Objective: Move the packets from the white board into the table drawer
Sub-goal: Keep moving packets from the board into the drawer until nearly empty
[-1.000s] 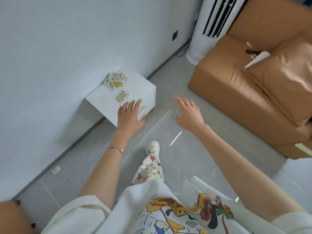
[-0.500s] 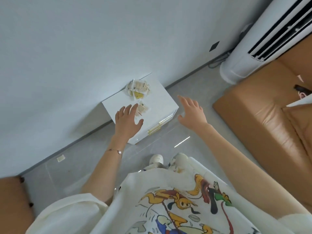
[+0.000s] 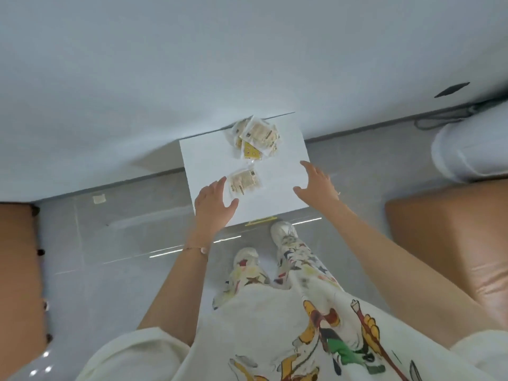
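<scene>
Head view: a gold handle (image 3: 259,222) marks the front edge of the desk (image 3: 209,160), and the drawer front is hidden, so open or closed cannot be told; left grip (image 3: 213,203) spread, holding nothing, fingertips just beside the near packet (image 3: 244,182), contact unclear; right grip (image 3: 316,185) likewise spread and empty, over the desk's right part; the pile (image 3: 257,138) lies farthest, by the wall. Risk: loose, slick packets swept rather than pinched may scatter or slip off the back edge; a closed drawer would strand a full hand.
</scene>
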Demonstrator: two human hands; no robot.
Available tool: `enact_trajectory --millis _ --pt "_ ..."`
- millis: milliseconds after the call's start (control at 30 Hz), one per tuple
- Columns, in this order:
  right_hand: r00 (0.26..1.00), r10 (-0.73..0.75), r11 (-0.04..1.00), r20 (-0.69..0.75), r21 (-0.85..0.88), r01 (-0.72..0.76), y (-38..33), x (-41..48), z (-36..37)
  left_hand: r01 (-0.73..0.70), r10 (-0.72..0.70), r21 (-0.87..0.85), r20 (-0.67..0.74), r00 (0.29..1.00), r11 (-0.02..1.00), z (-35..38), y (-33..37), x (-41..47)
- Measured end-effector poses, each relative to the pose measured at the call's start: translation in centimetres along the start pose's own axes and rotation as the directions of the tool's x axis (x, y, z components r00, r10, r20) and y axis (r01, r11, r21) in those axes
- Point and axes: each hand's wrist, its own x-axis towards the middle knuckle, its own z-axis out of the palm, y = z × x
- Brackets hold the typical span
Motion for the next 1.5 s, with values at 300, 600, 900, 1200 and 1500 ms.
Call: enact_trajectory --millis 300,600,900,1200,1500 --pt "0.998 -0.024 0.996 -0.064 0.086 0.030 -0.6 20.8 6.4 0.150 -0.151 -0.064 -0.013 0.988 0.987 12.9 -3.8 11.9" --pt "0.974 0.085 0.980 -0.208 0.195 -0.044 -2.1 27.2 11.7 -0.003 0.016 0.060 -0.216 0.976 0.998 17.1 -4.6 16.0" --pt "0.968 0.144 0.875 -0.207 0.484 -0.027 0.4 24.5 12.6 0.066 -0.237 -0.571 -0.232 0.943 0.818 14.0 -2.5 18.7" --pt "0.956 0.245 0.701 -0.161 0.711 -0.060 -1.0 23.4 13.0 0.084 -0.299 -0.700 -0.191 0.935 0.709 14.3 0.9 21.1" --pt "0.947 0.295 0.609 -0.126 0.789 -0.085 -0.1 22.1 13.1 0.132 -0.352 -0.775 -0.123 0.928 0.618 13.3 -0.1 20.5"
